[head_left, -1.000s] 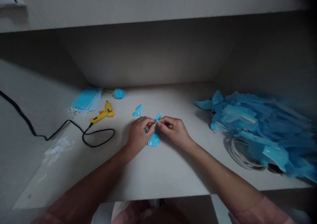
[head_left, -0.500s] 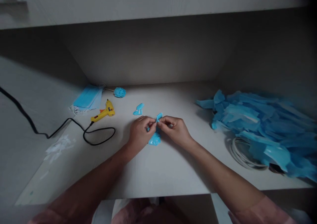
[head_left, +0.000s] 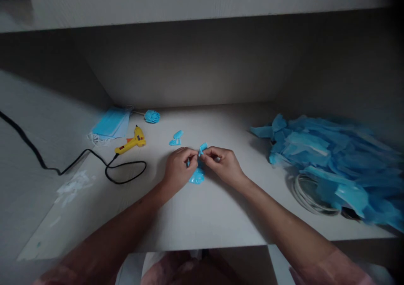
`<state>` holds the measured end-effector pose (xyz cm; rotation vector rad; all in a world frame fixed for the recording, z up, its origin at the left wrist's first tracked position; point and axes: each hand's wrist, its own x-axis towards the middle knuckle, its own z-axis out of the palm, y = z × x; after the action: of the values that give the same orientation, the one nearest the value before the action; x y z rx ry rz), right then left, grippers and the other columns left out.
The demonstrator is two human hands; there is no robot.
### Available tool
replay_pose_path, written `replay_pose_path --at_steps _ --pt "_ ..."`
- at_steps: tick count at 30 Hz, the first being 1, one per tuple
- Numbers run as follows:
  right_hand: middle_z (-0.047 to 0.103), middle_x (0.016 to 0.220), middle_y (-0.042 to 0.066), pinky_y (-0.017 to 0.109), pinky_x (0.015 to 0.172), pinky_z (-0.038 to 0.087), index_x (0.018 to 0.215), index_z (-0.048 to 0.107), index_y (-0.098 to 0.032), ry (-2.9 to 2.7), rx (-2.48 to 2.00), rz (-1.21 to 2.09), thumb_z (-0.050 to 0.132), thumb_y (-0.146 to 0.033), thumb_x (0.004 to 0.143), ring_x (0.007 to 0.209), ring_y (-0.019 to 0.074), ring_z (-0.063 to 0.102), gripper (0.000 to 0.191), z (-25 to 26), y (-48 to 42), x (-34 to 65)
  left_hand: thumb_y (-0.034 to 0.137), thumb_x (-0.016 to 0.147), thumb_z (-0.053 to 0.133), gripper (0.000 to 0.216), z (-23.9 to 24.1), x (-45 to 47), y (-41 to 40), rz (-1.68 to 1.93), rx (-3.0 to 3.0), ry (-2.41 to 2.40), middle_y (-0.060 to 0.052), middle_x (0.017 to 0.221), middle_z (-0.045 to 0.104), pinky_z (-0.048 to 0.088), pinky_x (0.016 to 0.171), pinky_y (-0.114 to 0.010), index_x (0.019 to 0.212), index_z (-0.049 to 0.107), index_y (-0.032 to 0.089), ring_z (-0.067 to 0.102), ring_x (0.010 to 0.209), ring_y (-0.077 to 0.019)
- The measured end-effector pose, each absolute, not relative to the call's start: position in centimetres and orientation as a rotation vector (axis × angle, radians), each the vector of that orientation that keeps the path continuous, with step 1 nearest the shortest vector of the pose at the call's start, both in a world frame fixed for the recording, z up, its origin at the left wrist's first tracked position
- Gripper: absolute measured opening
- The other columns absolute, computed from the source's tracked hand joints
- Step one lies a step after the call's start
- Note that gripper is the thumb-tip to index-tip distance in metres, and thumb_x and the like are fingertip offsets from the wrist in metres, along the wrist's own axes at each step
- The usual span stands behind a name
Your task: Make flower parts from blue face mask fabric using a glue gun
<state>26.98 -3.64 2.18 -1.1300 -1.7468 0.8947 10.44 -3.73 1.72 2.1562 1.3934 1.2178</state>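
Between the fingertips of both hands is a small folded piece of blue mask fabric [head_left: 203,148], held just above the desk. My left hand [head_left: 179,166] pinches it from the left, and my right hand [head_left: 223,164] pinches it from the right. Below them a shiny blue scrap [head_left: 197,176] lies on the desk, partly hidden by my left hand. Just beyond my left hand rests another pair of small blue pieces [head_left: 176,138] with a white patch.
At the left lie a yellow glue gun [head_left: 131,141] with a looped black cord [head_left: 126,164], face masks [head_left: 110,123], a blue fabric flower [head_left: 152,116] and white scraps [head_left: 74,186]. A heap of blue fabric [head_left: 328,159] and a coiled cable [head_left: 311,196] occupy the right side.
The view shifts very slightly. Both hands keep their pinch on the folded piece, with hardly any visible movement.
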Motion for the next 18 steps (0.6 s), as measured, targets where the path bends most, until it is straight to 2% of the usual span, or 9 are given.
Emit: replay_pose_path --at_steps 5,11,18 --pt "0.053 0.062 -0.002 0.024 0.057 0.034 0.071 0.063 -0.016 -1.682 -1.122 0.97 0.059 -0.036 0.082 0.059 0.0109 0.044 0.023 2.3 -3.6 26.9 0.014 0.079 0.051 0.013 1.8 10.4 -3.6 1.219 2.059 1.353 0.001 0.067 0.061 0.037 0.06 -0.023 0.074 0.063 0.017 0.05 0.062 -0.0118" --pt "0.059 0.066 0.001 0.026 0.06 0.037 0.072 0.065 -0.016 -1.411 -1.03 1.212 0.067 -0.043 0.076 0.06 0.0116 0.046 0.027 3.0 -3.3 27.2 0.035 0.083 0.051 0.025 2.2 10.0 -3.3 1.149 1.655 1.272 0.002 0.061 0.054 0.036 0.058 -0.023 0.068 0.059 0.017 0.047 0.059 -0.0116" --pt "0.059 0.064 0.001 0.028 0.061 0.037 0.068 0.064 -0.017 -1.362 -1.013 1.286 0.07 -0.045 0.074 0.059 0.0114 0.046 0.029 3.2 -3.4 27.2 0.045 0.086 0.049 0.032 2.2 9.8 -3.1 1.073 1.41 0.945 0.0 0.07 0.056 0.039 0.062 -0.024 0.073 0.056 0.016 0.048 0.064 -0.0113"
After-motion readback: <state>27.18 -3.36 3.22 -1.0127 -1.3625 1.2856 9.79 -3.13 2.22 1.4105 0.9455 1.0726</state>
